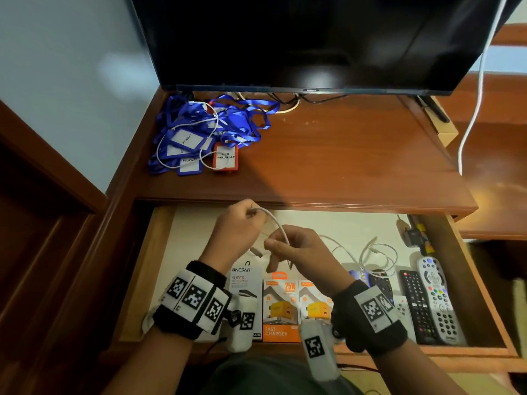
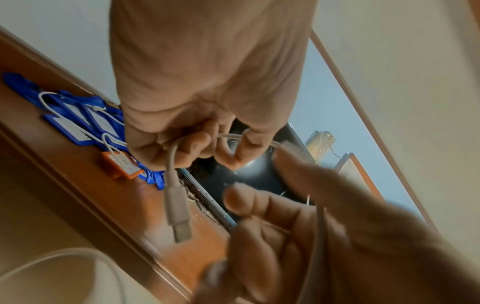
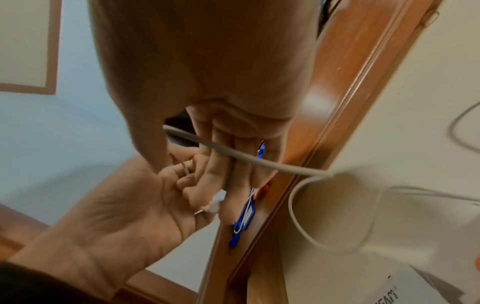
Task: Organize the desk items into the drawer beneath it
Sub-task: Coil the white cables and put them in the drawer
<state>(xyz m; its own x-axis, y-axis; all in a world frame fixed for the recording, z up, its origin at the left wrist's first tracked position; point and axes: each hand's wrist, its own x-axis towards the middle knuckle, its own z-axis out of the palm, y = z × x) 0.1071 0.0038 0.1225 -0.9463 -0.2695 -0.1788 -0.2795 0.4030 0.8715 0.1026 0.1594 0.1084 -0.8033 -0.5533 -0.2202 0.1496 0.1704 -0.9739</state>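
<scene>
Left hand [image 1: 238, 223] pinches the white cable [image 1: 278, 223] near its USB plug, right hand [image 1: 296, 249] grips the loop over the open drawer [image 1: 159, 252]; judgement: coil small, even turns, keep slack clear of the remotes [image 1: 427, 300].

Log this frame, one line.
left hand: grips white cable | right hand: pinches cable | over open drawer | lanyards on desk

Both hands over the open drawer [image 1: 144, 269]: left hand [image 1: 238, 223] grips a white cable [image 1: 275, 223], right hand [image 1: 296, 246] pinches it lower down. Charger boxes [image 1: 281, 306] and remotes [image 1: 427, 300] lie inside. Blue lanyards [image 1: 208, 132] piled on desk [image 1: 342, 155].
</scene>
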